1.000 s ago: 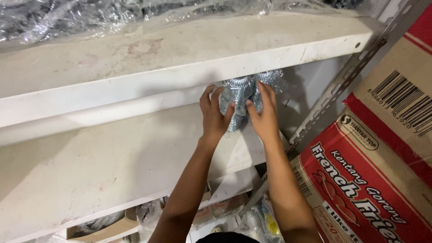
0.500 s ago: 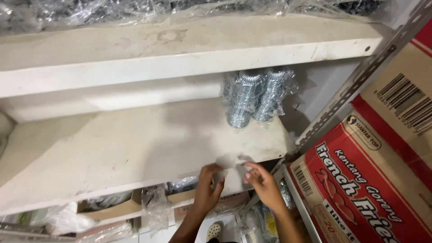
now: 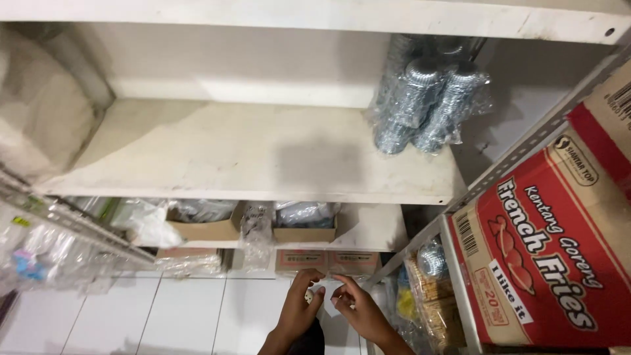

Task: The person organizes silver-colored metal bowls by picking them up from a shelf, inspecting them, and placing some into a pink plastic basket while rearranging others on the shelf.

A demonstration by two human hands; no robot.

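Pinching small pale item (image 3: 327, 294) between fingertips: left hand (image 3: 299, 310) and right hand (image 3: 358, 309) held low before bottom shelf, grip narrow; item too small to identify; risk: slips from light pinch, drops onto tiled floor (image 3: 197, 315)

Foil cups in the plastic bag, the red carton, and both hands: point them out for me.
foil cups (image 3: 430, 98), head view, on the bagged stacks' middle.
red carton (image 3: 545, 263), head view, on its printed front face.
left hand (image 3: 300, 309), head view, on the back of the hand.
right hand (image 3: 358, 309), head view, on the back of the hand.
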